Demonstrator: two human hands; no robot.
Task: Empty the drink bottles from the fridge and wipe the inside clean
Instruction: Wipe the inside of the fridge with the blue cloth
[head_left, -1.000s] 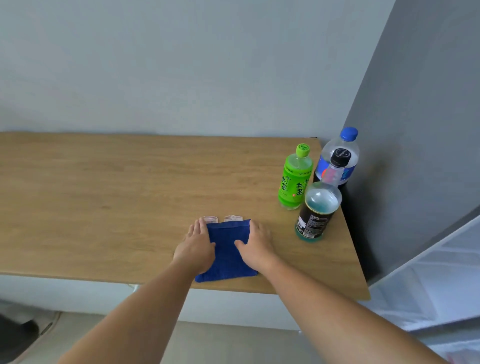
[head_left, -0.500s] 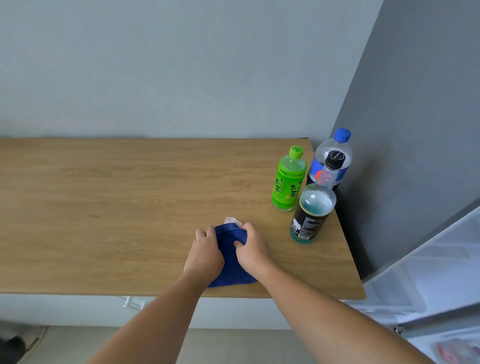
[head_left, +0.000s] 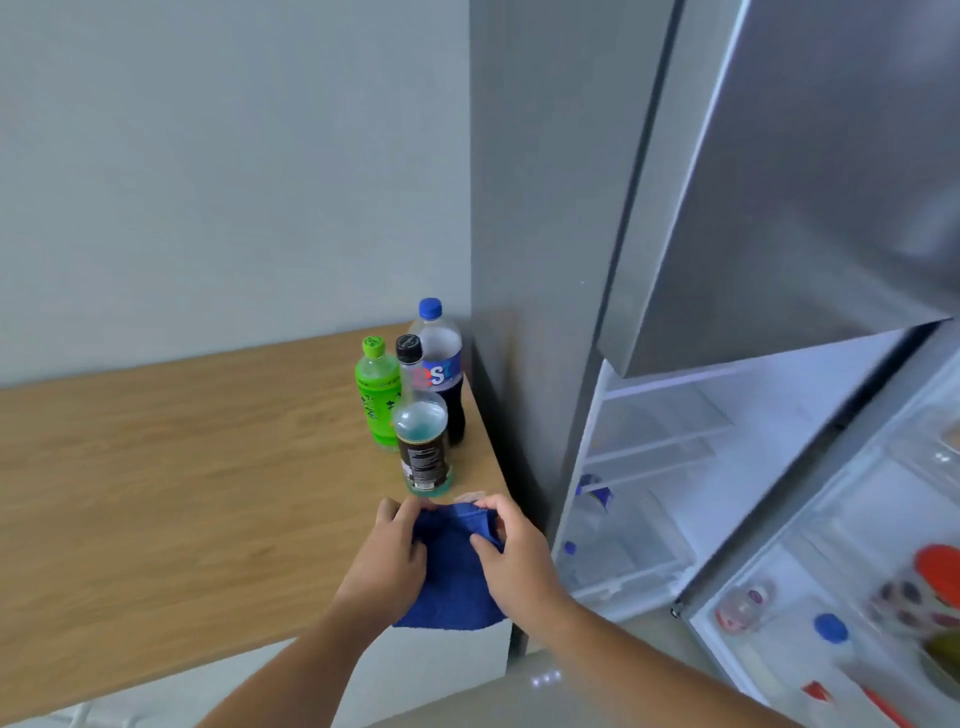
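Cloth (head_left: 452, 577) now off the table (head_left: 156, 493), both hands pinch it: left hand (head_left: 387, 561), right hand (head_left: 519, 556) | view has turned to open fridge (head_left: 649, 467) | three bottles (head_left: 422, 415) out on table | wiping looks next

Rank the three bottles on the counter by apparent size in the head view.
1. Blue-capped cola bottle, though partly hidden.
2. Black-capped bottle and green tea bottle: similar; the black-capped one stands nearer the camera, so unranked.
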